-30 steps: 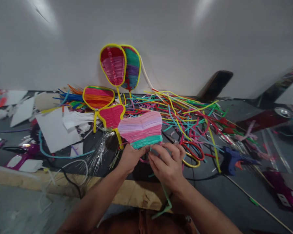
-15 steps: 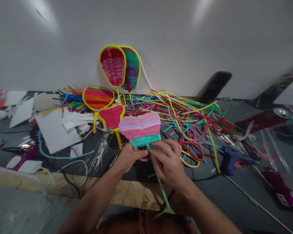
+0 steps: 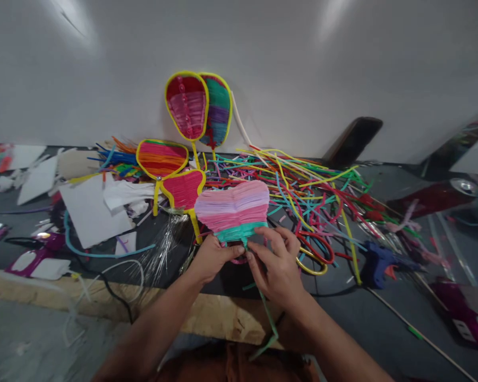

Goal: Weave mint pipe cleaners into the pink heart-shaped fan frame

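Note:
Between my hands is a fan-shaped pipe-cleaner piece (image 3: 233, 204), striped pink, lilac and deeper pink with teal rows at its lower end. My left hand (image 3: 210, 260) is closed on its lower left edge, thumb pressed inward. With thumb and fingers bent together, my right hand (image 3: 278, 262) pinches a green pipe cleaner (image 3: 269, 315) at the teal end. That strand's loose length hangs below my fingers with a bend near its tip. My fingers partly hide the lower rim of the piece.
Yellow-edged fans (image 3: 187, 106) lean on the grey wall behind. Many loose pipe cleaners (image 3: 290, 175) lie heaped at the back right. A blue glue gun (image 3: 376, 265) is at right, a dark phone (image 3: 354, 140) leans behind, and white card (image 3: 91, 212) lies left.
The striped piece shows a little wider and tilts slightly up at its right side. My right fingers have shifted slightly up along the teal end. Both hands keep their hold.

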`<action>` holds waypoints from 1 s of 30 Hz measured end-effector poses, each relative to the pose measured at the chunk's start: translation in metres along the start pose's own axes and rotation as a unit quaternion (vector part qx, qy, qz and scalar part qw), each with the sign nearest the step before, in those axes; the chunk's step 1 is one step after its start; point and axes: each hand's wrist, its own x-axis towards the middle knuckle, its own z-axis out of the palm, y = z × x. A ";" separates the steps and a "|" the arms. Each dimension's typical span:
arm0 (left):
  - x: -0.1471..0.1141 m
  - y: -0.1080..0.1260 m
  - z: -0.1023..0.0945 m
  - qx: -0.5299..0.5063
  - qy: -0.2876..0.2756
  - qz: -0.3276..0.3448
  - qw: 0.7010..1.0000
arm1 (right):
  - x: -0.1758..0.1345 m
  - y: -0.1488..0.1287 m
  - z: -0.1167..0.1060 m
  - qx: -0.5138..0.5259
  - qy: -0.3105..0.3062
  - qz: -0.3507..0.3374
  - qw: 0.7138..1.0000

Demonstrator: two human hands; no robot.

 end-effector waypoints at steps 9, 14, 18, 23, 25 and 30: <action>0.002 0.001 0.001 0.001 0.017 0.000 1.000 | 0.000 0.002 0.005 -0.022 0.012 -0.018 1.000; 0.001 0.005 0.004 -0.026 -0.020 0.021 0.999 | 0.006 0.011 -0.003 0.009 0.064 -0.003 0.998; 0.000 0.007 0.005 -0.051 -0.005 -0.001 0.999 | 0.008 0.021 -0.001 0.131 0.084 0.094 0.983; 0.002 0.005 0.003 -0.028 0.009 0.018 0.999 | 0.008 0.020 0.000 0.158 0.087 0.101 0.978; 0.003 0.004 0.004 -0.020 0.013 0.035 0.999 | 0.007 0.014 0.000 0.093 0.061 0.039 0.993; 0.002 0.006 0.010 -0.001 0.047 0.037 0.998 | 0.005 0.005 0.005 0.018 0.004 0.015 1.000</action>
